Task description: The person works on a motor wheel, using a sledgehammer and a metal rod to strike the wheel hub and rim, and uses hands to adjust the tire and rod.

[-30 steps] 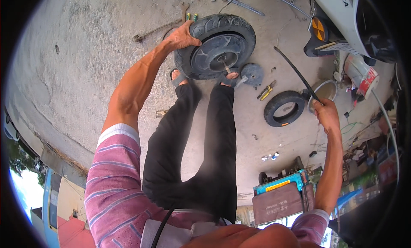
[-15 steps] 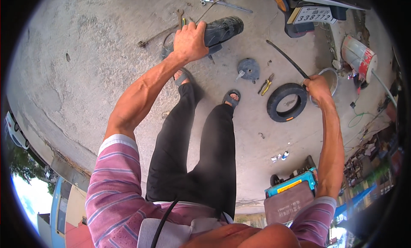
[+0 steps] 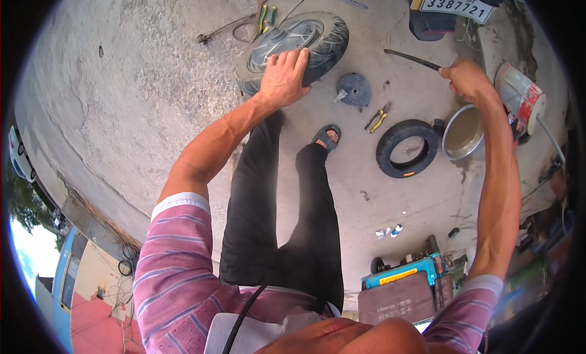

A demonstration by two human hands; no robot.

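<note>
My left hand [image 3: 284,79] grips the near side of a tilted black wheel [image 3: 329,45], its fingers over the dark hub face. My left foot is hidden behind it. My right hand [image 3: 465,79] is closed on a long black bar [image 3: 410,56], which points left toward the wheel without touching it. Below and right of the wheel lie a round metal plate with a lever [image 3: 357,88] and yellow-handled pliers [image 3: 379,120]. A loose tire [image 3: 390,158] rests beside a metal basin [image 3: 462,134], below my right hand.
My sandalled right foot [image 3: 326,137] stands below the plate. Assorted tools [image 3: 262,21] lie behind the wheel. A vehicle's rear [image 3: 430,24] overhangs at top right. A red-and-white bucket [image 3: 519,94] sits at right, a turquoise machine with a brown cover [image 3: 404,299] at the bottom.
The wheel has gone from nearly upright on its tread to tilted with the hub face upward. My right hand has moved up, and the bar now lies more nearly horizontal.
</note>
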